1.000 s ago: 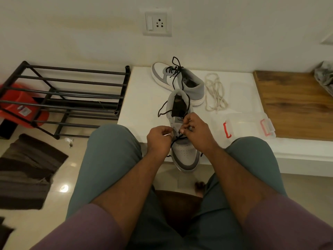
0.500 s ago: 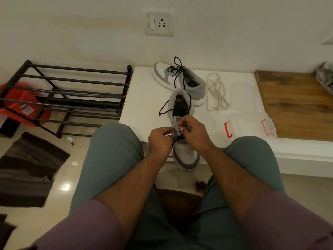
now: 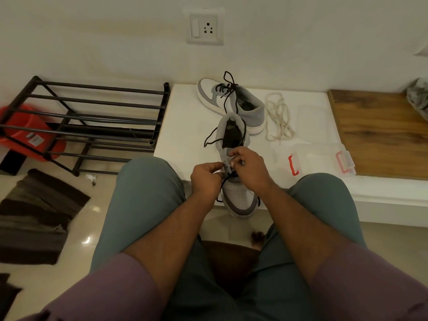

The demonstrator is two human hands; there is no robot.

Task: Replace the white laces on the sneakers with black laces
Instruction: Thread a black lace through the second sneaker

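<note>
head cam | one view | looks forward-down over knees | near hands (image 3: 228,172) | faces wall

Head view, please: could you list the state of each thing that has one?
near sneaker: black lace partly threaded
far sneaker: black-laced
white laces: removed, lying loose
plastic box: open
left hand: pinching black lace
right hand: pinching lace

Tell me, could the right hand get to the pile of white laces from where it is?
Probably yes. The right hand is busy pinching the black lace, but the white laces lie uncovered on the white ledge beyond it, nothing between.
</note>
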